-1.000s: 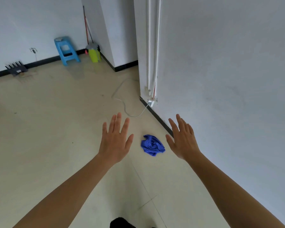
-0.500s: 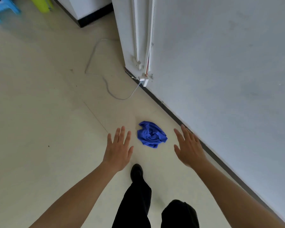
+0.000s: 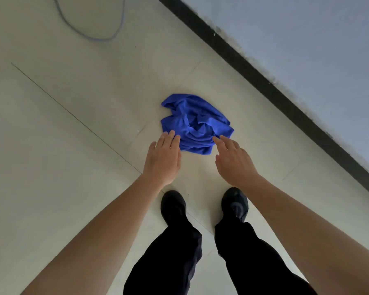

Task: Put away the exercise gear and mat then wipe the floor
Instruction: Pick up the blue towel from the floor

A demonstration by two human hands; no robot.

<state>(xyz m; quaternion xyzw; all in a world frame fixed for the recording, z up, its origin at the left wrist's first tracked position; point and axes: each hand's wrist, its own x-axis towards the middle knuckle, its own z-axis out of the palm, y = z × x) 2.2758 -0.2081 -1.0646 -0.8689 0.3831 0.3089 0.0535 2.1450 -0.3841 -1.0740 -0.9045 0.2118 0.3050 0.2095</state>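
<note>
A crumpled blue cloth [image 3: 195,122] lies on the pale tiled floor [image 3: 73,145], a short way from the wall. My left hand [image 3: 163,159] reaches down with straight fingers, its fingertips at the cloth's near left edge. My right hand [image 3: 232,160] is stretched out too, fingers straight, its fingertips at the cloth's near right edge. Neither hand holds anything. I cannot tell whether the fingertips touch the cloth or hover just above it.
A white wall with a black skirting board [image 3: 275,81] runs diagonally across the right. A thin grey cable [image 3: 90,36] loops on the floor at the top left. My two black shoes [image 3: 173,204] and dark trouser legs stand just behind the hands.
I have stepped up to the cloth and bent down over it. Both hands moved closer together and down, from beside the cloth to its near edges.
</note>
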